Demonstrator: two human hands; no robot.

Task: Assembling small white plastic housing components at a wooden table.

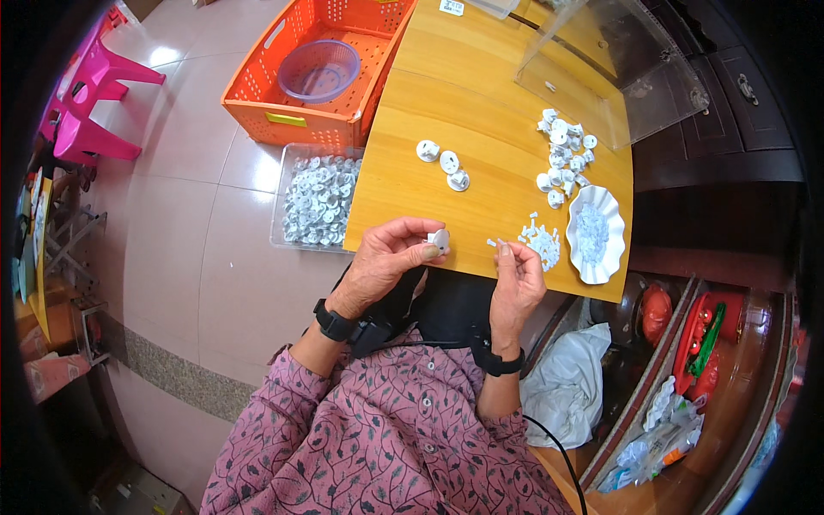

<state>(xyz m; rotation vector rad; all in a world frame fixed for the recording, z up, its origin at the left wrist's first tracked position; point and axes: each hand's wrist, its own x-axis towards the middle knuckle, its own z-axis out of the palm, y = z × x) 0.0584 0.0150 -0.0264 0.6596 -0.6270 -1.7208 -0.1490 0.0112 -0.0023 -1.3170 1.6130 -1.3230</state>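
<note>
Near the table's front edge, my left hand (379,264) pinches a round white plastic part (441,240) between thumb and fingers. To its right, the thumb and fingertips of my right hand (518,290) are closed on a tiny pale plastic piece, mostly covered by the fingers. A scatter of small white pieces (542,247) lies just beyond that hand. Beside it stands a white scalloped dish (612,264) holding tiny bluish clear pieces (590,230). Three white round parts (450,162) lie mid-table, and a pile of similar parts (562,156) sits farther right.
Left of the wooden table (412,94), a clear bin (276,225) is full of white parts. Behind it stands an orange crate (283,130) with a purple bowl (300,96) inside. A transparent panel (657,107) rises at the far right. Bags fill an open drawer (601,446) below.
</note>
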